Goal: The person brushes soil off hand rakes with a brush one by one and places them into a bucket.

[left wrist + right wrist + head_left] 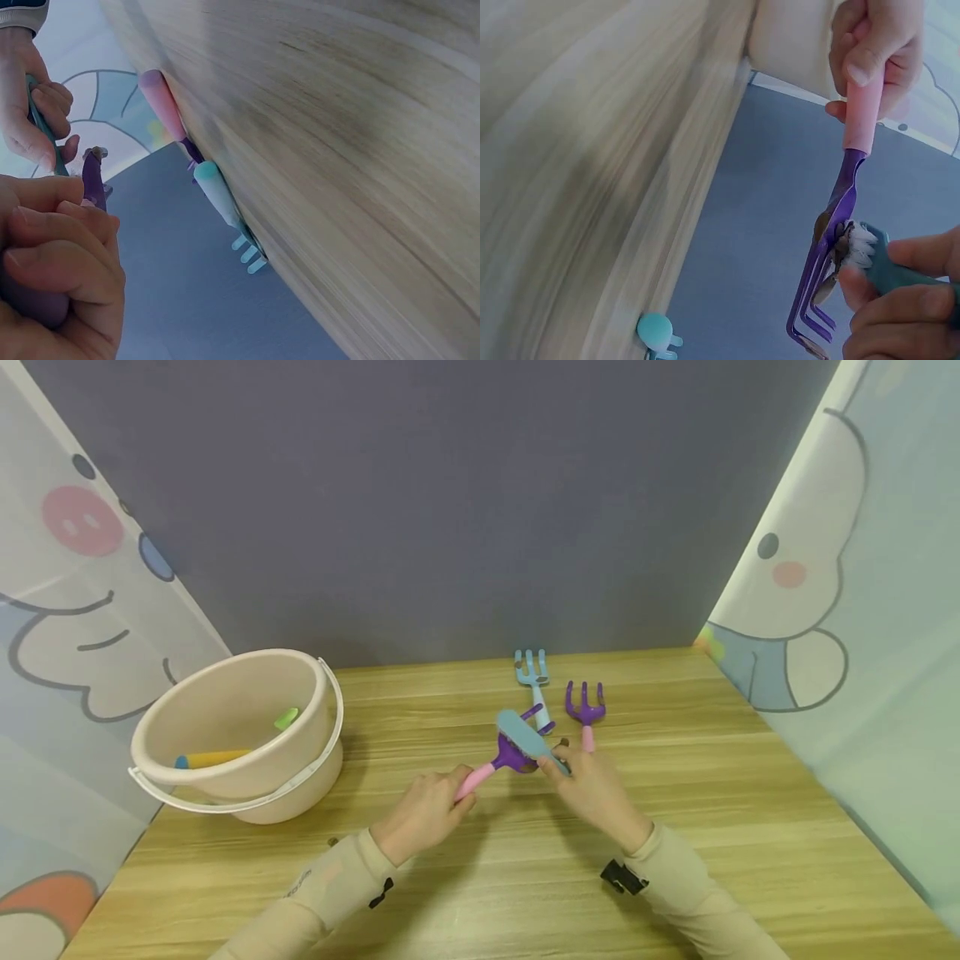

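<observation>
My left hand grips the pink handle of a purple hand rake, its prongs pointing away from me. My right hand holds a blue-green scrubbing brush. In the right wrist view, the brush's white bristles touch the rake head, which has brown dirt on it. From the head view, the brush hides part of that head. Just beyond the hands, a light blue hand fork and a second purple rake with a pink handle lie on the wooden table.
At the left stands a cream bucket with a white carrying handle. Inside it are a yellow-and-blue piece and a green piece. A dark grey panel borders the table's far edge, with cartoon-printed sheets on both sides.
</observation>
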`<action>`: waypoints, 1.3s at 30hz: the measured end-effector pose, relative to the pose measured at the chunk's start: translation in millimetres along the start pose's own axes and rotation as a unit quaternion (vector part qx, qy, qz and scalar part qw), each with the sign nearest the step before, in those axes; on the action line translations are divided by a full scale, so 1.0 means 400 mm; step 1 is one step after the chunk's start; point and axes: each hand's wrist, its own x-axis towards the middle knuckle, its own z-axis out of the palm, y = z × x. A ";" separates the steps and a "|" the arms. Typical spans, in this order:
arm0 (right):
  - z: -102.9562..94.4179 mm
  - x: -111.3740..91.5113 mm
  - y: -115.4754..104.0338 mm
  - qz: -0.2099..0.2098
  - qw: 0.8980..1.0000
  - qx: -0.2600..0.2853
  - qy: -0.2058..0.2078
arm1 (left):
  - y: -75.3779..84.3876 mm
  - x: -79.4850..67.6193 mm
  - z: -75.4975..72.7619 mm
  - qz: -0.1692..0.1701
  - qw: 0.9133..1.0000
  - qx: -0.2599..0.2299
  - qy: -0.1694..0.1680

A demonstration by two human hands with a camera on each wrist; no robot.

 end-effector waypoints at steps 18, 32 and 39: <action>-0.021 0.005 -0.004 0.025 0.998 0.063 0.015 | 0.013 0.010 0.001 0.008 1.000 0.001 0.016; -0.019 0.011 0.002 0.005 0.998 -0.023 0.067 | 0.015 0.002 -0.002 0.036 0.996 0.058 0.057; -0.008 0.012 -0.012 -0.010 1.000 -0.001 0.023 | 0.007 -0.008 0.007 0.040 0.993 0.073 0.078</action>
